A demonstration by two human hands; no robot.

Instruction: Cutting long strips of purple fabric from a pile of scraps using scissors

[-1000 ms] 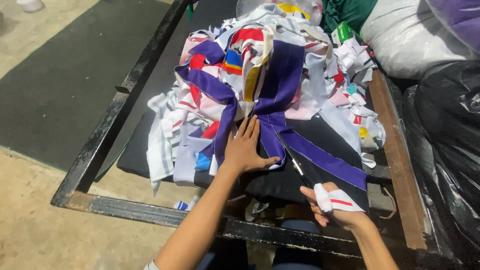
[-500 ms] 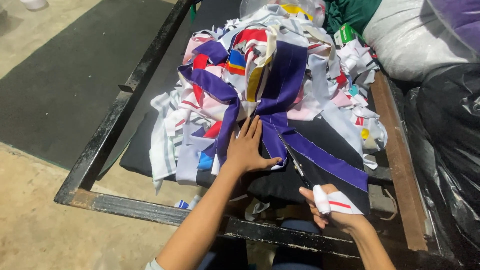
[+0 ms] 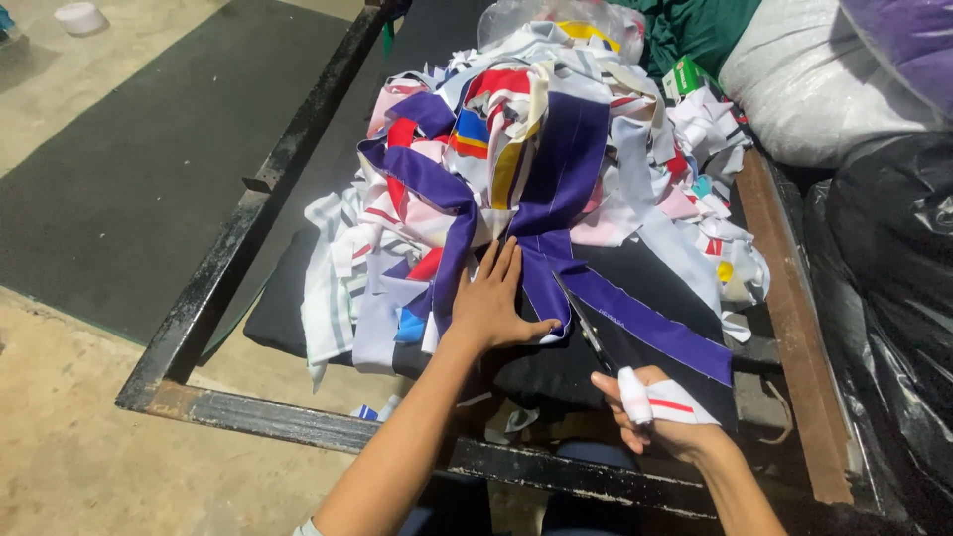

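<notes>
The heap of cloth scraps (image 3: pixel 536 149) sat loose and high on the dark pad (image 3: pixel 288 298) inside the black metal frame (image 3: pixel 248 213), and I thought a tug on any one piece could have brought the whole pile sliding toward the cutting. The purple strip (image 3: pixel 615 308) ran out of that heap down across the pad toward the near right, with the left hand (image 3: pixel 493 303) pressed flat on it, fingers spread wide and holding nothing. If that hand had shifted, the strip would likely have bunched and the cut gone crooked. The scissors (image 3: pixel 586 323) lay along the strip's edge, just beside the left thumb, close enough that a hasty snip might have nicked it. The right hand (image 3: pixel 660 412), fingers closed on the scissor handles, wore white wrapping, which I judged could dull its grip
</notes>
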